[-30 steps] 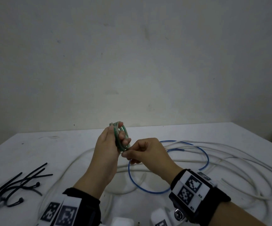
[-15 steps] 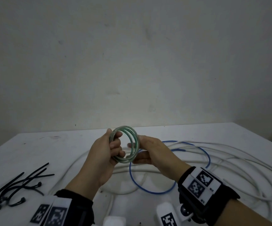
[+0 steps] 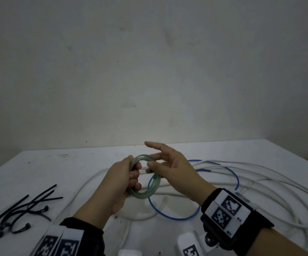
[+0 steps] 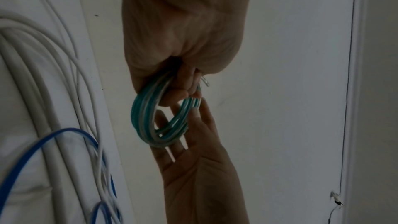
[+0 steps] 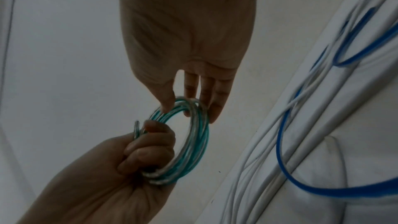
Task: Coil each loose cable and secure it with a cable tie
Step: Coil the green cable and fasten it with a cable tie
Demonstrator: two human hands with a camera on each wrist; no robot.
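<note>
The coiled cable [image 3: 145, 183] is translucent, striped teal-green and pale grey. On the white bench [image 3: 61, 172] lie a bright blue cable [image 3: 173, 217], thick white cables [image 3: 271, 174] and black cable ties [image 3: 22, 211]. Both wristbands [image 3: 228, 211] are black, carrying white tags printed with black-and-white square codes. The wall [image 3: 149, 71] is plain grey-white.

One small coil of translucent green cable [image 3: 150, 189] hangs at the centre of the head view, wound in several turns too close to count. One thin blue cable [image 3: 175, 217] loops at lower centre. Thick white cable [image 3: 271, 183] spreads across the right in many overlapping loops; separate pieces cannot be told. Several black plastic cable ties [image 3: 23, 209] lie tangled at lower left, exact number unclear. Two hands show.
</note>
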